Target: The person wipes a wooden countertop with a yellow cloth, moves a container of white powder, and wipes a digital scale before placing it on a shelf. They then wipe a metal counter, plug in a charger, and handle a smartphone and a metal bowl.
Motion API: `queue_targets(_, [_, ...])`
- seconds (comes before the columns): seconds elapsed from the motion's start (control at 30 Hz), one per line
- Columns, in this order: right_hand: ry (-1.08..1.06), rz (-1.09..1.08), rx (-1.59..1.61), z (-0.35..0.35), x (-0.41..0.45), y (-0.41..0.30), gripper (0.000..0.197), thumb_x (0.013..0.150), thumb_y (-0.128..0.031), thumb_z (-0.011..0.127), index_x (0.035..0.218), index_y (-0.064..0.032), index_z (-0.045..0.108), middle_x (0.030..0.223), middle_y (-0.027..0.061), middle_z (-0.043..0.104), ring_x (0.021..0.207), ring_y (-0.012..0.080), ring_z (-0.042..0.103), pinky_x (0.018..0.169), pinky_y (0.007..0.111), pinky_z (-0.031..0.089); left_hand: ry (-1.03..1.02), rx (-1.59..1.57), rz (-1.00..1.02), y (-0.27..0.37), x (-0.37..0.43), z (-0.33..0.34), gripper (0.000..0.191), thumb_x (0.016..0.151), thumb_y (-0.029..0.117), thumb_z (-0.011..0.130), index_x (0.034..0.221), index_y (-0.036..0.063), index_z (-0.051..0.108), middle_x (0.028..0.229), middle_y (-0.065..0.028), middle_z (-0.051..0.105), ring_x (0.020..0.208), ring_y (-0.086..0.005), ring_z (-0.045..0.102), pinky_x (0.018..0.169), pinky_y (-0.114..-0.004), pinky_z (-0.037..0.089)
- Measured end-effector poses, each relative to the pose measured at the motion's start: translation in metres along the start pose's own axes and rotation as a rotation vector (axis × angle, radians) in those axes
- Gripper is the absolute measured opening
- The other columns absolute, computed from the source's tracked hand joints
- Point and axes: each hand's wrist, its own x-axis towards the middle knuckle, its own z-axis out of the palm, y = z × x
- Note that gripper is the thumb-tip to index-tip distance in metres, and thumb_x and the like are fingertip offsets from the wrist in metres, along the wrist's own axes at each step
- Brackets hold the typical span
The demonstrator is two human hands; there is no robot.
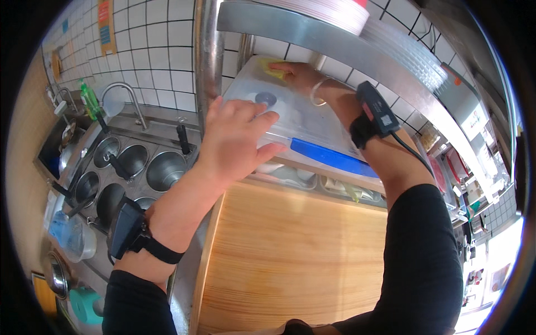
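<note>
My right hand presses a yellow cloth against the far left part of a clear plastic lid. The lid tops a wide container with a blue clip along its near edge. A round dark purple spot shows on or through the lid, between my hands. My left hand, empty and with its fingers spread, is over the near left corner of the lid; whether it touches the lid I cannot tell. Below the container's shelf lies a wooden board.
A metal shelf with stacked plastic lids crosses above the container, carried by a steel post. Metal cylinders with black-handled tools sit in a counter at left, beside a faucet. Small trays are tucked under the container.
</note>
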Motion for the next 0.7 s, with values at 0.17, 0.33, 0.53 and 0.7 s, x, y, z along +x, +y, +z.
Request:
queue_targets(0.17, [0.035, 0.301, 0.042, -0.029, -0.009, -0.028, 0.035, 0.087, -0.013, 0.048, 0.121, -0.0109, 0.054, 0.110, 0.0145, 0.062, 0.094, 0.0278, 0.061, 0.083, 0.034, 0.047, -0.006, 0.008, -0.001, 0.001, 0.000, -0.002, 0.045, 0.067, 0.036, 0.074, 0.105, 0.0147, 0.063, 0.110, -0.0011, 0.060, 0.105, -0.0234, 0.051, 0.096, -0.052, 0.033])
queue_targets(0.33, [-0.086, 0.242, 0.037, -0.025, -0.008, -0.086, 0.034, 0.089, -0.012, 0.045, 0.121, -0.0109, 0.057, 0.112, 0.0136, 0.061, 0.089, 0.0235, 0.060, 0.083, 0.030, 0.046, -0.059, 0.014, -0.035, 0.003, 0.001, -0.003, 0.046, 0.069, 0.038, 0.072, 0.108, 0.0153, 0.063, 0.112, -0.0019, 0.059, 0.107, -0.0237, 0.050, 0.097, -0.053, 0.032])
queue_targets(0.53, [-0.250, 0.137, 0.547, -0.063, -0.116, -0.042, 0.032, 0.089, -0.009, 0.046, 0.116, -0.0160, 0.062, 0.100, 0.0085, 0.066, 0.083, 0.0160, 0.058, 0.077, 0.028, 0.045, -0.118, 0.026, -0.053, 0.006, 0.002, -0.007, 0.047, 0.070, 0.040, 0.070, 0.109, 0.0155, 0.062, 0.110, -0.0027, 0.056, 0.110, -0.0244, 0.047, 0.100, -0.052, 0.029])
queue_targets(0.7, [0.151, 0.867, 0.325, -0.072, -0.146, -0.017, 0.035, 0.085, -0.009, 0.048, 0.116, -0.0154, 0.062, 0.109, 0.0127, 0.064, 0.099, 0.0239, 0.061, 0.082, 0.033, 0.047, -0.147, 0.074, -0.061, 0.008, 0.003, -0.008, 0.049, 0.070, 0.040, 0.070, 0.112, 0.0163, 0.060, 0.114, -0.0023, 0.055, 0.111, -0.0243, 0.047, 0.101, -0.052, 0.029])
